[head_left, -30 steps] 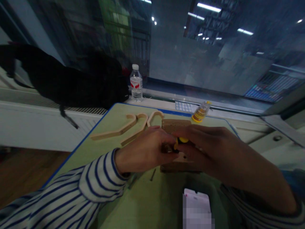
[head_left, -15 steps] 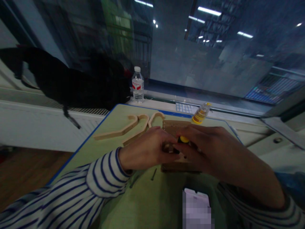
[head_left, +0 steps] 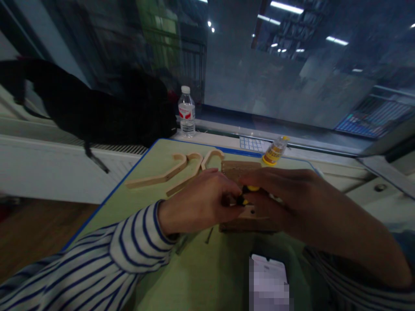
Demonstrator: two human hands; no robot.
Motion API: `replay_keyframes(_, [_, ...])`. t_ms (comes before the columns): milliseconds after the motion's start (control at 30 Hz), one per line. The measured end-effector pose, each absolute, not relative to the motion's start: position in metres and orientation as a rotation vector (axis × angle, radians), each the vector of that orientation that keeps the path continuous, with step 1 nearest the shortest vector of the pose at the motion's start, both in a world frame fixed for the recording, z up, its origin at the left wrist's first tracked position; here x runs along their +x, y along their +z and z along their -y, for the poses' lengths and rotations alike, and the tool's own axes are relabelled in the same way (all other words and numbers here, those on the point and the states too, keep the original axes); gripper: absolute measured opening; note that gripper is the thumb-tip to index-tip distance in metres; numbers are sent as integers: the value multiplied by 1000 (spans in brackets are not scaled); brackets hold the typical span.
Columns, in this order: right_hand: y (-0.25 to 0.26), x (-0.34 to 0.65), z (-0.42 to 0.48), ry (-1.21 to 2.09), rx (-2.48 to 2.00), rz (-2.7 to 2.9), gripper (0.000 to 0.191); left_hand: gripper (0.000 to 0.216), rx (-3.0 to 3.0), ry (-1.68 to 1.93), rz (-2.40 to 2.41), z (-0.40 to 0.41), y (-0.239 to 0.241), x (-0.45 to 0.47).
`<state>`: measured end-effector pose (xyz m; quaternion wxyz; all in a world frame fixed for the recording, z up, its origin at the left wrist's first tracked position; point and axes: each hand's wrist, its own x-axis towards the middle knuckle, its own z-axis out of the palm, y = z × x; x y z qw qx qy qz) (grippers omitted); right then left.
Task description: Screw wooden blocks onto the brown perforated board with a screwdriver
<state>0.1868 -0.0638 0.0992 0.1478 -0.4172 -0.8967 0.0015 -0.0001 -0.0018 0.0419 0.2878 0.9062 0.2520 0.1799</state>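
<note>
A short screwdriver (head_left: 253, 188) with a yellow-and-black handle sits between my hands above a wooden piece. My right hand (head_left: 292, 198) is closed round the upper handle. My left hand (head_left: 202, 201) pinches at its lower part from the left; the tip is hidden. Below lies a pale wooden piece with a dark round hole (head_left: 253, 211), resting on a brown block (head_left: 241, 166) largely covered by my hands. A loose screw (head_left: 209, 235) lies on the table near my left wrist.
Several curved wooden hooks (head_left: 162, 176) lie at the back left of the green table (head_left: 194, 276). A yellow-capped bottle (head_left: 275, 151) stands tilted-looking at the back right, a water bottle (head_left: 186, 112) on the sill. A phone (head_left: 269, 280) lies in front; a black bag (head_left: 106, 114) is left.
My right hand has turned slightly round the handle, and more of the black and yellow shows between my fingers. The view has shifted a little; the hands stay over the block.
</note>
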Motion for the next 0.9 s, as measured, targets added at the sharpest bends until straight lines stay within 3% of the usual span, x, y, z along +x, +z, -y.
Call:
replay_keyframes(167, [98,183,64,-59,-1276,2557,13,8,2374,468,-625,-1,37,-2])
replay_keyframes(533, [94,182,59,-224,-1326,2580,22,15,2321,526,-650,0,40,0])
replay_keyframes(900, [104,190,70,2,-1271,2617,21,19,2331,510,-661,1,42,-1])
